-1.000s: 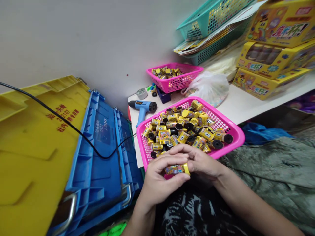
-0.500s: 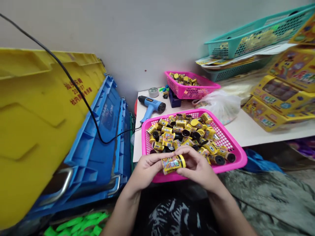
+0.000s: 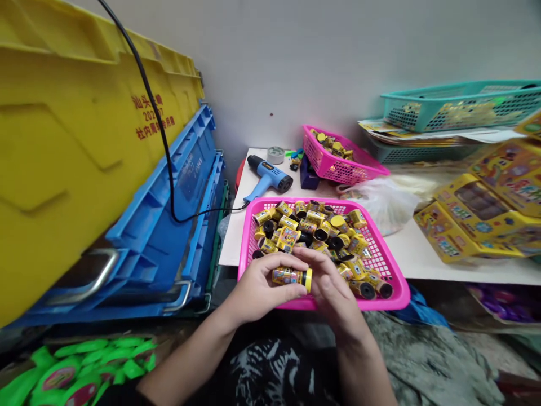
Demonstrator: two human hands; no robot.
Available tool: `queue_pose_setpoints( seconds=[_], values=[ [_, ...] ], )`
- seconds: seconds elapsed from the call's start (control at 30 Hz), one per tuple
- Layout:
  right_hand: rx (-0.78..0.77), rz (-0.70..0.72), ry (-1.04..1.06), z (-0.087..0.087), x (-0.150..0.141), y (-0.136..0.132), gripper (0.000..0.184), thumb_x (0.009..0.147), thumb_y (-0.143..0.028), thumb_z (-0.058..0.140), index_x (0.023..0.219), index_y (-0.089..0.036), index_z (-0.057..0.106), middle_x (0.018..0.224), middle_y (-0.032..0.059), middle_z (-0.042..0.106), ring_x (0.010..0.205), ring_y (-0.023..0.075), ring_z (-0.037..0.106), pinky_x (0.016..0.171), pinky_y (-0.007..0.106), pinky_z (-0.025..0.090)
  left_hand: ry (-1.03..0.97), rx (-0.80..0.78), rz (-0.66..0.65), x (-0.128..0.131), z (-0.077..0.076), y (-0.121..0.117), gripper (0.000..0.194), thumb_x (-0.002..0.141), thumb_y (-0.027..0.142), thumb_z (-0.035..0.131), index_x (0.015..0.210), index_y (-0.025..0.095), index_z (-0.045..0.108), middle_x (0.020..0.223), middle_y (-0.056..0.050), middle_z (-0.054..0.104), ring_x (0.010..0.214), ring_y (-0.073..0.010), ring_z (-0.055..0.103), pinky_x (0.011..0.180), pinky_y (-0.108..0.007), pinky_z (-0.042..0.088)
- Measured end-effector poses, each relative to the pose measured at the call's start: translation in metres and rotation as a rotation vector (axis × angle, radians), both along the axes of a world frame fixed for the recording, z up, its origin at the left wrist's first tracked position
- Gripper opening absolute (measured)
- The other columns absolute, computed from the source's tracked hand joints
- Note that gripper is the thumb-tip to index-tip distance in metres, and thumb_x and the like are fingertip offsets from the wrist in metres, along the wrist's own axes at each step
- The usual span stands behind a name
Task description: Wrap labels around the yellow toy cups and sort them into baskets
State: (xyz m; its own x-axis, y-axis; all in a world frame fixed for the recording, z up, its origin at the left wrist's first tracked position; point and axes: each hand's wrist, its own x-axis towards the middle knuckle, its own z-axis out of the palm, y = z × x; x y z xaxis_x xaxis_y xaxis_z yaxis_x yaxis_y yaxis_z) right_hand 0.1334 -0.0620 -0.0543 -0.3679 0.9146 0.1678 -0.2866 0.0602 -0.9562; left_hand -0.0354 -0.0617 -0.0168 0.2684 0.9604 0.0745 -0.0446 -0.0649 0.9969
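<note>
Nearby, heat gun (image 3: 269, 173), left hand (image 3: 261, 288) clasping bottle (image 3: 289, 276), right hand (image 3: 335, 290) loose, both screening basket (image 3: 399, 296)

The right hand (image 3: 333, 287) has drawn its thumb off the tube (image 3: 288, 276); the left hand (image 3: 257, 287) now wraps further around it.

Lighting: indoor, moderate, diffuse; source not shown. Wall (image 3: 296, 67) softly lit, dimmed toward the upper right. Worktop (image 3: 422, 254) palely lit; deep shade cast below its front edge. Glare: small glints on metal handle (image 3: 101, 277) and plastic bag (image 3: 391, 206). Sharpness: heaped canisters (image 3: 313, 225) fairly clearly rendered; yellow boxes (image 3: 454, 234) at the worktop's right end blurred. Distortion: wide-angle; yellow lid (image 3: 84, 124) stretched at the frame's left edge.
</note>
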Motion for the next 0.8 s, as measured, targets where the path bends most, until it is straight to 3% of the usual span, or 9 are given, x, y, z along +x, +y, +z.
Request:
queue_pose_setpoints(
  seconds=[0.07,0.17,0.3,0.37,0.43,0.5,0.63,0.7,0.8],
  values=[
    [-0.035,-0.006,0.016,-0.003,-0.003,0.0,0.037,0.091,-0.048,0.05,0.124,-0.033,0.055,0.128,0.0053,0.055,0.122,0.0239,0.05,0.104,0.04,0.04,-0.03,0.017,-0.001,0.001,0.002,-0.001,0.023,0.069,0.019,0.076,0.092,0.019,0.072,0.103,-0.006,0.072,0.102,-0.0195,0.064,0.093,-0.029,0.047],
    [0.036,-0.106,-0.041,-0.004,-0.004,-0.001,0.039,0.085,-0.049,0.06,0.122,-0.035,0.058,0.124,0.0037,0.057,0.119,0.0229,0.052,0.101,0.036,0.043,0.002,0.024,0.017,-0.002,0.006,-0.002,0.029,0.07,0.017,0.075,0.099,0.019,0.072,0.108,-0.007,0.071,0.104,-0.02,0.064,0.095,-0.029,0.047],
    [0.087,-0.159,-0.182,0.0,-0.001,-0.003,0.039,0.078,-0.033,0.072,0.116,-0.038,0.063,0.117,0.0011,0.061,0.11,0.0195,0.058,0.093,0.03,0.048,-0.023,-0.06,-0.17,-0.017,0.01,-0.001,0.047,0.076,0.008,0.061,0.12,0.022,0.065,0.124,-0.007,0.066,0.114,-0.0212,0.062,0.096,-0.029,0.048],
    [0.051,-0.115,-0.222,0.002,0.0,-0.003,0.037,0.079,-0.029,0.072,0.114,-0.037,0.064,0.114,0.001,0.064,0.105,0.0186,0.061,0.09,0.029,0.049,-0.041,-0.151,-0.229,-0.026,0.008,-0.001,0.049,0.075,0.006,0.058,0.12,0.023,0.066,0.122,-0.006,0.068,0.112,-0.0218,0.063,0.095,-0.03,0.05],
    [0.012,-0.056,-0.219,0.001,0.002,-0.002,0.035,0.076,-0.03,0.075,0.11,-0.034,0.067,0.111,0.0022,0.066,0.101,0.0197,0.063,0.087,0.03,0.05,-0.029,-0.225,-0.19,-0.034,0.003,0.001,0.04,0.074,0.007,0.059,0.109,0.022,0.072,0.112,-0.005,0.072,0.105,-0.0219,0.067,0.093,-0.031,0.051],
    [-0.015,-0.081,-0.177,0.001,0.007,0.0,0.031,0.074,-0.033,0.075,0.104,-0.031,0.067,0.103,0.0021,0.068,0.092,0.0189,0.065,0.08,0.028,0.052,-0.034,-0.273,-0.111,-0.043,-0.004,0.003,0.028,0.075,0.011,0.062,0.098,0.02,0.076,0.102,-0.005,0.075,0.096,-0.0214,0.07,0.09,-0.031,0.053],
    [0.031,-0.488,-0.162,0.008,0.026,0.01,0.027,0.086,-0.037,0.06,0.112,-0.029,0.06,0.101,0.0026,0.065,0.085,0.0164,0.063,0.071,0.026,0.051,-0.168,-0.329,0.147,-0.059,-0.016,0.011,0.023,0.066,0.019,0.076,0.089,0.017,0.076,0.09,-0.006,0.077,0.082,-0.0204,0.073,0.075,-0.028,0.058],
    [0.127,-0.507,-0.402,0.018,0.033,0.018,0.032,0.087,-0.037,0.057,0.117,-0.027,0.057,0.106,0.005,0.063,0.089,0.0193,0.063,0.074,0.03,0.051,-0.187,-0.312,0.227,-0.064,-0.021,0.015,0.026,0.061,0.02,0.081,0.086,0.016,0.074,0.084,-0.006,0.077,0.076,-0.0193,0.072,0.069,-0.026,0.057],
    [0.371,-0.18,-0.929,0.034,0.027,0.04,0.031,0.083,-0.036,0.062,0.112,-0.024,0.063,0.108,0.008,0.066,0.099,0.0256,0.06,0.087,0.04,0.048,-0.147,-0.252,0.228,-0.066,-0.027,0.02,0.026,0.056,0.02,0.084,0.078,0.014,0.072,0.076,-0.005,0.076,0.071,-0.0172,0.07,0.067,-0.024,0.055]
  ],
)
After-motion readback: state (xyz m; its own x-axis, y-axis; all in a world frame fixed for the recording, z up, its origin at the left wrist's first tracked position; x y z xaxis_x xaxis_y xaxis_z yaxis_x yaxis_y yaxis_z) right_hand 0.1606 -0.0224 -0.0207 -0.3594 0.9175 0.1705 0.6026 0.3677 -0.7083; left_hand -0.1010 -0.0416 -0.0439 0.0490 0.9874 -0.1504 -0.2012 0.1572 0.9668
